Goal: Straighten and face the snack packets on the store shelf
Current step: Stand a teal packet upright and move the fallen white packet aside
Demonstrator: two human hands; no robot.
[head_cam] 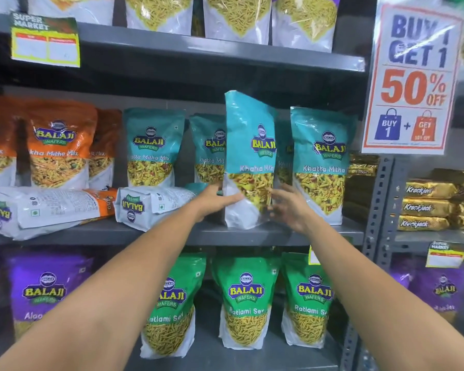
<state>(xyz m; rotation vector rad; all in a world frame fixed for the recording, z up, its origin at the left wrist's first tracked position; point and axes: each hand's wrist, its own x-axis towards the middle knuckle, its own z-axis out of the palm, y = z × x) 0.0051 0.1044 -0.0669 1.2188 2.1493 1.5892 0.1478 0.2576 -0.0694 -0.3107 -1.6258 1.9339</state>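
A teal Khatta Mitha packet (249,156) stands upright on the middle shelf (172,232), turned slightly to the left. My left hand (216,199) presses its lower left side and my right hand (289,207) its lower right side, so both hands hold it. More teal packets stand around it: one to the right (319,167), two behind to the left (152,148). A teal packet (150,206) lies flat, back side up, left of my left hand. Further left, an orange packet (46,210) also lies flat in front of upright orange packets (56,145).
Green Ratlami Sev packets (245,301) and purple packets (40,293) fill the shelf below. Pale packets (236,17) stand on the top shelf. A "Buy 1 Get 1" sign (413,79) hangs at the right upright. Gold biscuit packs (426,207) are stacked on the neighbouring rack.
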